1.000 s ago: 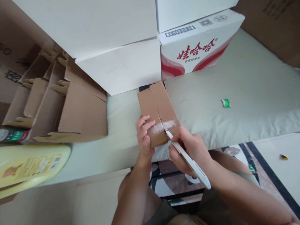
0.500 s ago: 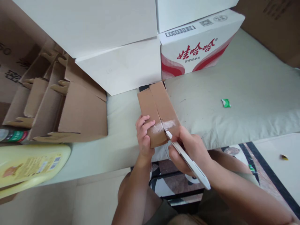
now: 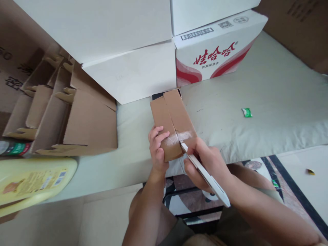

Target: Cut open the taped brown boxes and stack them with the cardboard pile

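Observation:
A small brown cardboard box (image 3: 166, 116) lies at the edge of the pale cloth-covered surface, with a seam down its middle and a whitish scuffed patch across it. My left hand (image 3: 158, 150) grips its near left side, fingers on top and thumb at the near edge. In my right hand (image 3: 205, 160) is a white box cutter (image 3: 208, 179), held at a slant, its tip at the seam near the box's near end. How deep the tip sits is hidden. A dark, flat object with a light rim (image 3: 159, 95) shows partly from under the box's far end.
White cartons (image 3: 133, 71) and a red-and-white water carton (image 3: 212, 58) stand behind the box. To the left are cardboard dividers (image 3: 87, 119) and a yellow jug (image 3: 38, 177). A green wrapper (image 3: 247, 112) lies on the cloth (image 3: 276, 102) at right.

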`<state>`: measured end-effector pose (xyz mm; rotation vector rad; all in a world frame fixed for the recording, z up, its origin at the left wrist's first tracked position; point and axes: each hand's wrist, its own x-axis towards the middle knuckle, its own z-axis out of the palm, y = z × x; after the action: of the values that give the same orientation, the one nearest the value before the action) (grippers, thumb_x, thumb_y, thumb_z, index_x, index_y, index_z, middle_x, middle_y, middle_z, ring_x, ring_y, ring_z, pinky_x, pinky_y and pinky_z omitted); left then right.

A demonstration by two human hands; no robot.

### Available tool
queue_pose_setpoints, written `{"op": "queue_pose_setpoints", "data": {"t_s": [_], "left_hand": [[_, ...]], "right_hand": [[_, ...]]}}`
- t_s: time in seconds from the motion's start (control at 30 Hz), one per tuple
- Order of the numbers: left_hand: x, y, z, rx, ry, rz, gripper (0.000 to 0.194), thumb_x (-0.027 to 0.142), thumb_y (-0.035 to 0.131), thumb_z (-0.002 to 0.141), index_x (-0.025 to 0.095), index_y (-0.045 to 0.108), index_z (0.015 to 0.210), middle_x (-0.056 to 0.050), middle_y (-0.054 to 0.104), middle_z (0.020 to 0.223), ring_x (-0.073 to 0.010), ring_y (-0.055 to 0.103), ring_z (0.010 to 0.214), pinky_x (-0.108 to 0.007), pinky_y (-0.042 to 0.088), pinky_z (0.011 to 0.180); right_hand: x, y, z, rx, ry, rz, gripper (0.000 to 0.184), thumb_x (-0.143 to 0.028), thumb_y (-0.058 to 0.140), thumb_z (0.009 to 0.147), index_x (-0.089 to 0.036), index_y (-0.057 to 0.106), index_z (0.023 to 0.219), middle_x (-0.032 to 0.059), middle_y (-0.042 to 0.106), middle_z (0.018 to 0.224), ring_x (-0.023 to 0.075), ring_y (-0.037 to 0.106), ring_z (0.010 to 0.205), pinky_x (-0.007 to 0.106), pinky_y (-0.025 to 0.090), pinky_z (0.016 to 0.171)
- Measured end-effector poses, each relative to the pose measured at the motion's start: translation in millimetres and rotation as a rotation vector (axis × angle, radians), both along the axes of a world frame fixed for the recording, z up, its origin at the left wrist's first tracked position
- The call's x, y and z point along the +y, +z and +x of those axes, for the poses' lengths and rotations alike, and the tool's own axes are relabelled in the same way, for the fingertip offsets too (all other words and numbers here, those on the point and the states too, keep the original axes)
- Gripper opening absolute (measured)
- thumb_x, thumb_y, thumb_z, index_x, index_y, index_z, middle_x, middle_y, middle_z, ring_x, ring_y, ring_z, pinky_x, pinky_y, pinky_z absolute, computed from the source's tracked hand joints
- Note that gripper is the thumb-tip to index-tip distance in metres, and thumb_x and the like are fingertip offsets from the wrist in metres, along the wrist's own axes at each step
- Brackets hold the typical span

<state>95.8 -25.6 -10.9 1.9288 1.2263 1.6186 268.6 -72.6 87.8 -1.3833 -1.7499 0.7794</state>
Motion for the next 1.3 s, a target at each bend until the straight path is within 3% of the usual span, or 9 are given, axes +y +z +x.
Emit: {"op": "queue_pose_setpoints", "data": {"t_s": [0.3,0.5,0.73,0.87,1.1,1.3], "left_hand": [[0.6,-0.8,0.4,0.015,0.016,-0.002,0.058,0.054,0.023,0.108,0.024,0.072,0.119,-0.01,0.067,0.134,-0.0267,0.06,0.133,-0.049,0.043,0.122],[0.6,-1.5,0.1,0.013,0.001,0.008,0.056,0.052,0.024,0.108,0.025,0.071,0.122,-0.01,0.066,0.136,-0.0265,0.06,0.134,-0.049,0.041,0.124],[1.2,-0.6,0.8,-0.021,-0.013,0.013,0.054,0.053,0.027,0.108,0.026,0.072,0.122,-0.009,0.066,0.136,-0.0265,0.059,0.135,-0.05,0.04,0.124],[1.4,-1.2,0.3,0.017,-0.009,-0.001,0.055,0.055,0.028,0.108,0.025,0.072,0.122,-0.009,0.066,0.137,-0.0272,0.058,0.136,-0.051,0.041,0.124],[2.4,-0.1,0.1,0.009,-0.038,0.009,0.054,0.054,0.028,0.108,0.026,0.072,0.124,-0.009,0.066,0.137,-0.0273,0.058,0.135,-0.051,0.039,0.125],[3.2,-1.4,1.3,0.003,-0.021,0.016,0.054,0.054,0.029,0.107,0.026,0.072,0.122,-0.009,0.067,0.136,-0.028,0.059,0.134,-0.05,0.042,0.122]], "right_hand": [[1.9,1.0,-1.4,-0.012,0.029,-0.082,0.018,-0.026,0.048,0.075,-0.028,0.034,0.086,-0.0108,0.043,0.049,0.0119,0.037,0.041,0.021,0.03,0.047],[2.0,0.8,-1.0,-0.027,0.037,-0.053,0.017,-0.025,0.047,0.077,-0.028,0.033,0.086,-0.0109,0.043,0.049,0.0123,0.038,0.042,0.021,0.031,0.047],[2.3,-4.1,3.3,-0.132,-0.013,0.154,0.01,-0.024,0.049,0.081,-0.027,0.041,0.087,-0.0082,0.05,0.055,0.0117,0.043,0.042,0.022,0.031,0.048],[7.2,-2.8,13.1,-0.144,-0.003,0.23,0.01,-0.02,0.05,0.082,-0.025,0.051,0.091,-0.0066,0.056,0.058,0.0111,0.048,0.045,0.021,0.037,0.049],[8.3,-5.6,20.7,-0.073,0.03,0.334,0.013,-0.015,0.051,0.075,-0.025,0.048,0.083,-0.0083,0.046,0.055,0.009,0.038,0.042,0.021,0.033,0.045],[5.5,-12.0,25.0,-0.056,0.085,0.39,0.013,-0.015,0.054,0.08,-0.025,0.049,0.084,-0.0064,0.046,0.059,0.0114,0.041,0.048,0.025,0.035,0.049]]}}
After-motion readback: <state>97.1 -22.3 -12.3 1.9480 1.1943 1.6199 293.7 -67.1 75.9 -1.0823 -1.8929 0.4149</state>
